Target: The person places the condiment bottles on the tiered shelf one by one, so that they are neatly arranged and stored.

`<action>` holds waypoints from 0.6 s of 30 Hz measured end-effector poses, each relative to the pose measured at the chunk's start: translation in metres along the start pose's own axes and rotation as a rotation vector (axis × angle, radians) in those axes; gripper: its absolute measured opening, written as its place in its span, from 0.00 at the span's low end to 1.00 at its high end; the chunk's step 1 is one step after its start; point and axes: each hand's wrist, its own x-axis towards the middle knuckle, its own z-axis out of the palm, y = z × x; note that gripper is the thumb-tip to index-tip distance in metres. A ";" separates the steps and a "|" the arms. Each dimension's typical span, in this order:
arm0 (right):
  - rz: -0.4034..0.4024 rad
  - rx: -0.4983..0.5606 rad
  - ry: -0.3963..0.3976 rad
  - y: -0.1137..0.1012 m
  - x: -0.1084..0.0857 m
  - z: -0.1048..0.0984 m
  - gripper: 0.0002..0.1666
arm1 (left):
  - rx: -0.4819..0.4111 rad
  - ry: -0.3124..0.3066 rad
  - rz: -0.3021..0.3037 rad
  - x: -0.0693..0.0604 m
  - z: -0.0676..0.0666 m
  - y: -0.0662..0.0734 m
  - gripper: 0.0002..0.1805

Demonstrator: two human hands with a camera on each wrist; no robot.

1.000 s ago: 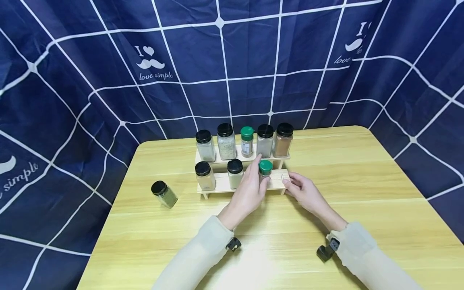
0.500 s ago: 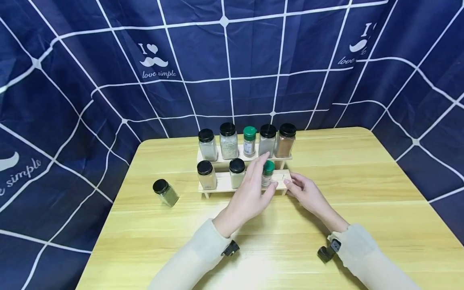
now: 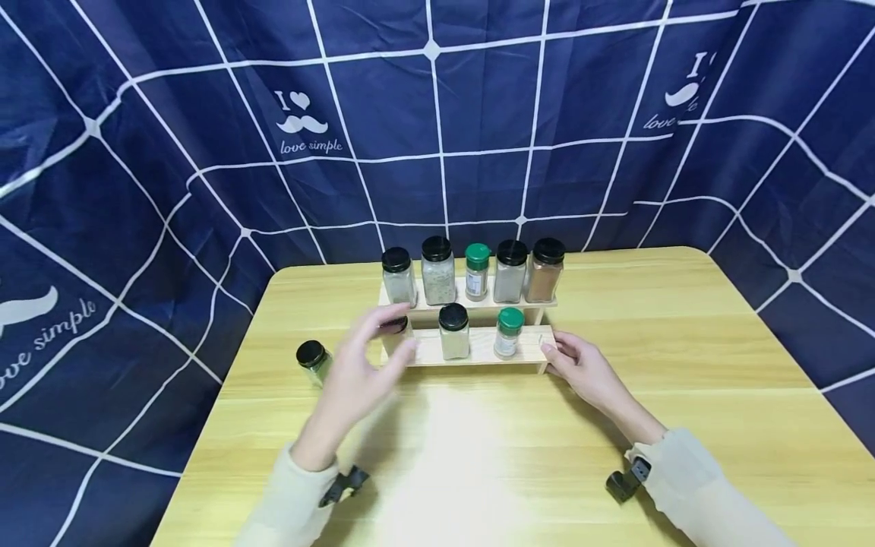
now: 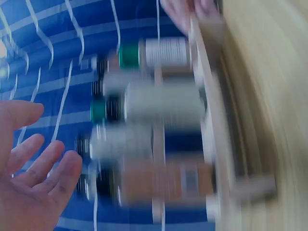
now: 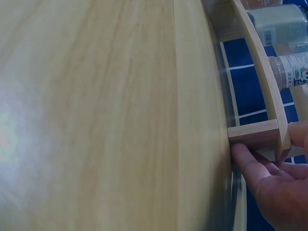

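A two-tier wooden spice rack (image 3: 481, 351) stands on the table. My right hand (image 3: 582, 371) grips the right end of its lower shelf, thumb on top and fingers underneath, as the right wrist view shows. My left hand (image 3: 357, 374) is in the air in front of the shelf's left end, fingers spread and holding nothing. Behind it, partly hidden, stands a black-capped jar of tan spice (image 4: 166, 183). A black-capped jar of pale powder (image 3: 454, 334) is at the lower shelf's middle, and a green-capped spice jar (image 3: 509, 334) stands toward the right.
Along the upper shelf stand several spice jars, among them a green-capped one (image 3: 476, 272) and one of reddish-brown powder (image 3: 544, 272). Left of the rack, a black-capped jar of green herbs (image 3: 313, 357) is on the wooden table (image 3: 615, 289), partly behind my left hand. A blue curtain (image 3: 478, 99) surrounds the table.
My left hand has left the green-capped jar on the lower shelf and moved left, to the tan jar's end. My right hand has kept its grip on the rack.
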 end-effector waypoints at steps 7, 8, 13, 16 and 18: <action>0.018 -0.007 0.003 0.001 -0.003 0.001 0.35 | 0.186 0.087 -0.247 -0.026 -0.061 -0.052 0.36; 0.019 -0.004 0.001 0.002 -0.003 0.001 0.35 | 0.193 0.067 -0.298 -0.030 -0.067 -0.059 0.39; 0.022 -0.002 -0.007 0.002 -0.001 0.000 0.35 | 0.133 -0.039 -0.493 -0.049 -0.081 -0.090 0.52; 0.025 -0.003 -0.003 0.001 0.000 0.000 0.36 | 0.097 -0.072 -0.555 -0.058 -0.079 -0.105 0.52; 0.025 0.001 -0.002 0.001 0.000 0.000 0.36 | 0.078 -0.085 -0.569 -0.062 -0.076 -0.112 0.49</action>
